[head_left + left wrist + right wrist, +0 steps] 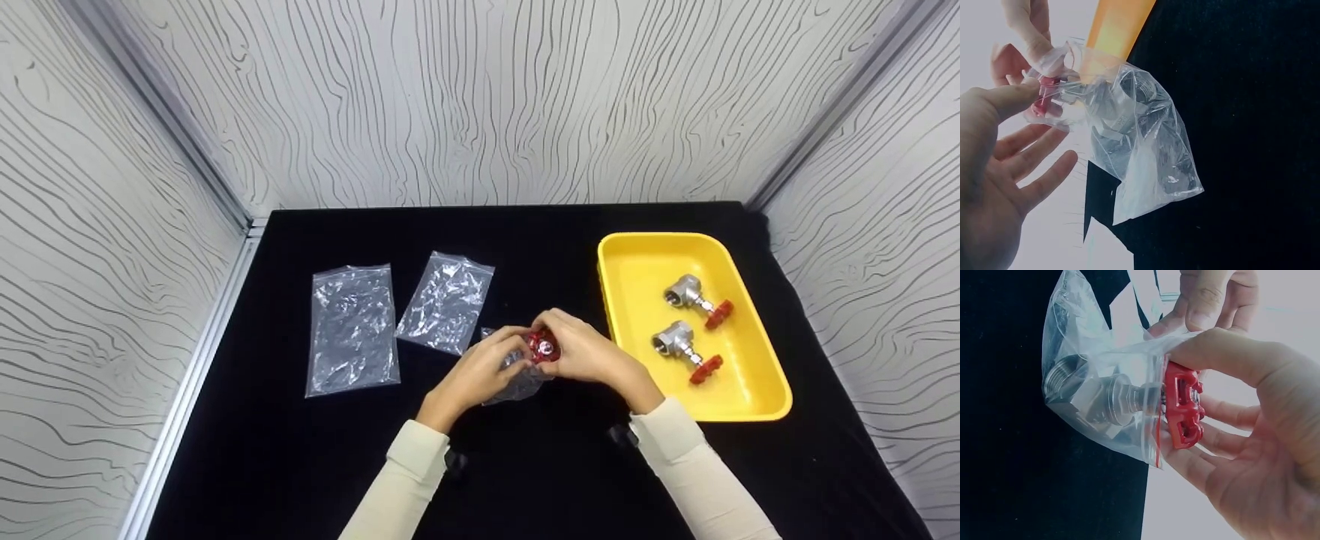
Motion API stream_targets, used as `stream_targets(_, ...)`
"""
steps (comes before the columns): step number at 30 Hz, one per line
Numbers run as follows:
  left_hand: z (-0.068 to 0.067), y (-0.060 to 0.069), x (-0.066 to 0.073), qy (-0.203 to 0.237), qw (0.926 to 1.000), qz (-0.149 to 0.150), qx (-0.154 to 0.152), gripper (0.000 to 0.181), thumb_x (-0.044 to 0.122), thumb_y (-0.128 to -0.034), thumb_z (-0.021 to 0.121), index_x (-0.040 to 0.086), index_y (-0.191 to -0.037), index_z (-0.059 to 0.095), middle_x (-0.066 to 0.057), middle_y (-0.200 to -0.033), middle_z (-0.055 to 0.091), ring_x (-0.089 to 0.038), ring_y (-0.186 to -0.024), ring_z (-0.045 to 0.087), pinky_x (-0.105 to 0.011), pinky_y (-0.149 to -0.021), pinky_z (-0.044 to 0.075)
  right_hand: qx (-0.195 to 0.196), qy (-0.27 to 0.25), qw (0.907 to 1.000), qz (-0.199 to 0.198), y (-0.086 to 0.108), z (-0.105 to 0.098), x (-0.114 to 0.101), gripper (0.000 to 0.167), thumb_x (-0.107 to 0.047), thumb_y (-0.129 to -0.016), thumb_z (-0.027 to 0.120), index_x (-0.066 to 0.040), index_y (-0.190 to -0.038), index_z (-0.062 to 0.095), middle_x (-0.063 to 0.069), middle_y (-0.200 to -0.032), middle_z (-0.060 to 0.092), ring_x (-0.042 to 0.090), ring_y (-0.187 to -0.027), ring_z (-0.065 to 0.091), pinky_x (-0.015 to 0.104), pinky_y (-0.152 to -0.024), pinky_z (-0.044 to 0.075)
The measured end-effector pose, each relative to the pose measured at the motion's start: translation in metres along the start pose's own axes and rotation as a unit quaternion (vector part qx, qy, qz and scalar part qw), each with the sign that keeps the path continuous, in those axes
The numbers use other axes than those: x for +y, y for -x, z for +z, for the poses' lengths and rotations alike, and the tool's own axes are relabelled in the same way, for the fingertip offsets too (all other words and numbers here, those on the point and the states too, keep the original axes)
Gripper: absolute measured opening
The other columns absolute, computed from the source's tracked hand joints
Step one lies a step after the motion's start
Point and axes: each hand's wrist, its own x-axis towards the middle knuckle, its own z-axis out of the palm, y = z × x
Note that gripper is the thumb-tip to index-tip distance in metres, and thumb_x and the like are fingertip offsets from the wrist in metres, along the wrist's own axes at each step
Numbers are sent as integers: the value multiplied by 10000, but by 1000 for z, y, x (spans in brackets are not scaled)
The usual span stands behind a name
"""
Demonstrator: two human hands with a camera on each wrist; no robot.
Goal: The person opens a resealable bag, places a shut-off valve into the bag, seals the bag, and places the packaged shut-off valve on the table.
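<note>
A metal valve (pixel 1095 399) with a red handwheel (pixel 1184 405) sits inside a clear zip bag (pixel 1157 163). Its threaded body is deep in the bag, while the handwheel is at the bag's mouth and partly outside it. My left hand (pixel 480 367) pinches one side of the mouth between thumb and index finger, its other fingers spread. On the opposite side, my right hand (pixel 589 352) holds the bag's edge, thumb above and fingers below, around the handwheel. In the head view, the hands hide much of the bag.
Right of the hands stands a yellow tray (pixel 637 266), holding an upper valve (pixel 685 290) and a lower valve (pixel 679 341), both with red handwheels. Two flat zip bags, a left one (pixel 352 330) and a tilted one (pixel 448 300), lie on the black cloth (pixel 337 465).
</note>
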Motion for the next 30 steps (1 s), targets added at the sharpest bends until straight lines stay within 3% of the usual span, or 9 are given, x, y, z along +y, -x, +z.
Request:
stream_targets(5, 1, 1, -1, -24, 9999, -105, 66, 94, 234, -1029, 715, 151, -1070, 699, -13, -1476, 641, -202, -1317, 661, -351, -1100, 560, 105, 75, 9999, -26, 3, 3, 2, 469, -154, -873, 832, -59, -1296, 653, 92, -1232, 660, 230, -1068, 649, 444, -963, 595)
stream_targets(10, 2, 1, -2, -56, 9998, -166, 124, 102, 233, -1029, 714, 157, -1095, 700, -10, -1468, 644, -197, -1281, 679, -358, -1066, 581, 218, -211, 9995, 28, 7, 8, 3, 474, -147, -898, 766, -50, -1346, 646, 126, -1394, 600, 271, -1200, 627, 470, -1033, 574)
stream_targets(13, 2, 0, -2, -95, 9996, -223, 136, 129, 254, -1043, 696, 155, -1125, 703, -12, -1469, 645, -192, -1261, 688, -364, -1045, 591, 355, -367, 9987, 51, 10, 12, 4, 517, -203, -897, 799, -59, -1366, 637, 122, -1434, 573, 291, -1270, 603, 485, -1077, 556)
stream_targets(17, 2, -1, -2, -119, 9995, -245, 156, 156, 285, -1053, 680, 162, -1138, 724, -20, -1457, 652, -197, -1264, 687, -383, -1045, 592, 658, -383, 9971, 19, 14, 18, 5, 617, -249, -854, 897, -65, -1373, 620, 98, -1389, 610, 289, -1280, 594, 493, -1094, 545)
stream_targets(25, 1, -2, -1, -72, 9998, -3, 204, 184, 313, -1061, 663, 204, -1185, 743, -17, -1430, 667, -205, -1288, 675, -386, -1070, 580, 1571, 54, 9871, -296, 17, 32, 10, 595, -75, -772, 924, -40, -1307, 665, 144, -1317, 687, 359, -1224, 601, 572, -1063, 517)
stream_targets(30, 0, -3, -2, 172, 9994, -220, 228, 276, 316, -1112, 568, 190, -1328, 686, 1, -1374, 699, -177, -1251, 689, -367, -1070, 575, 1572, -121, 9872, -244, 17, 34, 11, 590, -42, -772, 906, -53, -1308, 660, 131, -1313, 688, 338, -1187, 605, 551, -1019, 534)
